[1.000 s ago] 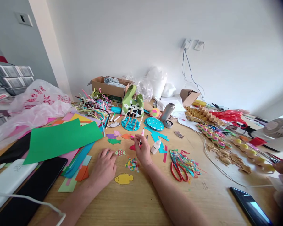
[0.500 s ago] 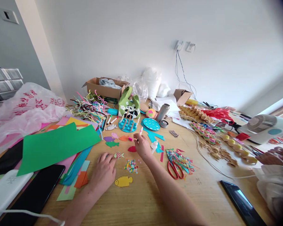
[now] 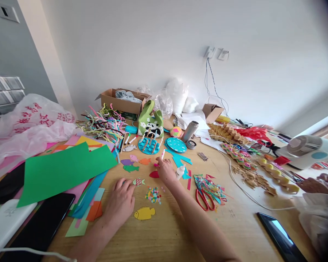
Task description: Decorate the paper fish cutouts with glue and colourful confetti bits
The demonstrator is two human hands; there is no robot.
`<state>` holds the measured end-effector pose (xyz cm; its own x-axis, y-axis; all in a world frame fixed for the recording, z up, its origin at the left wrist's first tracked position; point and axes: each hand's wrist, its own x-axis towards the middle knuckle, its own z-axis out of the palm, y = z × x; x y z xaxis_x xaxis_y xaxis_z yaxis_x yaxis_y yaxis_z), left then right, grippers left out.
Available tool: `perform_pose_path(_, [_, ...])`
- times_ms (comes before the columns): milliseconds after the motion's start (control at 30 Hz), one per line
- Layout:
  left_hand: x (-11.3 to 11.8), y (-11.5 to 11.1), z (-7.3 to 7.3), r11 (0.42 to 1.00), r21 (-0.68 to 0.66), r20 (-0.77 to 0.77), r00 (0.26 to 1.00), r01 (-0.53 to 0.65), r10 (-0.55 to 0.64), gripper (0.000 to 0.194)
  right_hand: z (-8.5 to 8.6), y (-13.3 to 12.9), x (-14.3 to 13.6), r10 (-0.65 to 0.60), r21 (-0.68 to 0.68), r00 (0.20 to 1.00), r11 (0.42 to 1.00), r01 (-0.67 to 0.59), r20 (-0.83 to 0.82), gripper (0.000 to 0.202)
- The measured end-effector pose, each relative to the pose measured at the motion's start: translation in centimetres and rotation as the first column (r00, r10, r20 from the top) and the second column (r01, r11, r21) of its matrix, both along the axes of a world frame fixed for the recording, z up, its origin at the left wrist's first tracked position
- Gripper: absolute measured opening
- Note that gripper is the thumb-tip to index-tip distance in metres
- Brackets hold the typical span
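One left hand (image 3: pixel 122 198) rests palm-down, fingers loosely extended; the right hand (image 3: pixel 166 171) pinches a slim white-and-pink plastic marker (image 3: pixel 163 153), tilted out towards eleven o'clock. It looks light, stiff, perhaps slippery: best taken mid-barrel. At the left hand's two o'clock lies a pale, red-checked paper fish (image 3: pixel 138 182), likely easily creased; lift by its edge.

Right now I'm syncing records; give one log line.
left hand: beside checkered fish | right hand: holding marker | nearby: red fish, white bottle
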<state>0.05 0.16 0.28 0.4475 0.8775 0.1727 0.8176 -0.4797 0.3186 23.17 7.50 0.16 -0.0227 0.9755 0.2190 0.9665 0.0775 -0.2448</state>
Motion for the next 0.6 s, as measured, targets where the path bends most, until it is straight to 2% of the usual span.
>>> perform_pose_path(100, [0.0, 0.0, 0.0, 1.000, 0.007, -0.004, 1.000, 0.010, -0.010, 0.041, 0.5, -1.6, -0.6, 0.034, 0.026, 0.999, 0.999, -0.033, -0.022, 0.032])
perform_pose_path(233, [0.0, -0.1, -0.1, 1.000, 0.016, 0.005, 1.000, 0.025, -0.025, 0.040, 0.7, -3.4, -2.7, 0.222, 0.036, 0.960, 0.975, -0.219, -0.173, 0.034])
perform_pose_path(300, [0.0, -0.2, -0.2, 1.000, 0.017, 0.002, 1.000, 0.026, -0.026, 0.040, 0.5, -3.9, -3.7, 0.258, 0.019, 0.947, 0.966, -0.260, -0.192, 0.035])
perform_pose_path(500, [0.1, -0.3, -0.1, 0.999, 0.015, -0.021, 0.999, 0.035, -0.035, 0.041, -0.4, -4.8, -4.9, 0.233, -0.035, 0.972, 0.972, -0.234, -0.010, 0.032])
perform_pose_path(600, [0.1, -0.3, 0.0, 0.999, 0.015, -0.025, 0.999, 0.040, -0.040, 0.040, -0.5, -5.1, -5.1, 0.222, -0.023, 0.975, 0.975, -0.222, 0.008, 0.032])
